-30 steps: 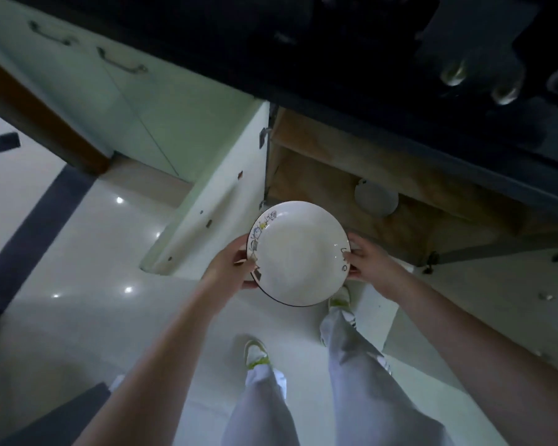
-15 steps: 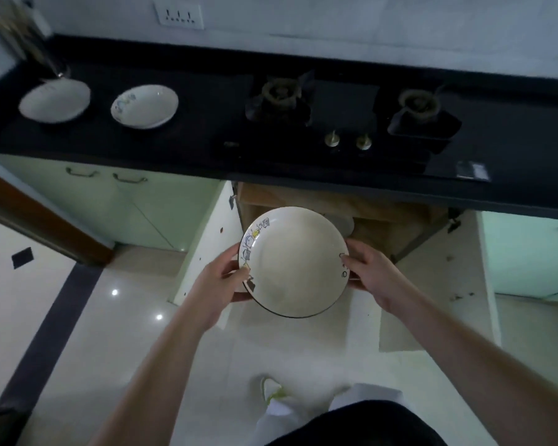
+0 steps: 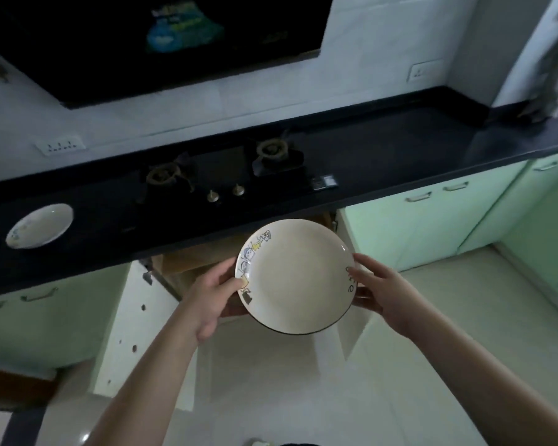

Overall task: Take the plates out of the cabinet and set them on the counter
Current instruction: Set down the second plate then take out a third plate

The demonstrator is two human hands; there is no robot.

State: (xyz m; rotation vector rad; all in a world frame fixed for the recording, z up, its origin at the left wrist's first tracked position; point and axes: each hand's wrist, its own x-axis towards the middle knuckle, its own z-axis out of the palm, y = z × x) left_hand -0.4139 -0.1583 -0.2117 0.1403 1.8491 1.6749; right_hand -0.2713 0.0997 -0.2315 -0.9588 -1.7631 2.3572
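A white plate [image 3: 298, 278] with a dark rim and small cartoon drawings hangs in the air in front of the black counter [image 3: 384, 156], just below its front edge. My left hand [image 3: 215, 291] grips its left rim and my right hand [image 3: 376, 289] grips its right rim. Behind the plate the cabinet [image 3: 190, 268] under the hob stands open, its inside mostly hidden. Another white plate [image 3: 39, 225] lies on the counter at the far left.
A two-burner gas hob [image 3: 223, 173] with two knobs sits in the counter's middle. The open white cabinet door [image 3: 132, 326] swings out to the left of my arms. Green closed cabinets [image 3: 432, 226] run along the right. A dark range hood [image 3: 158, 37] hangs above.
I have stood up from the open cabinet, lifting the plate with both hands. The view rose from the floor and cabinet inside to the counter, hob and hood.
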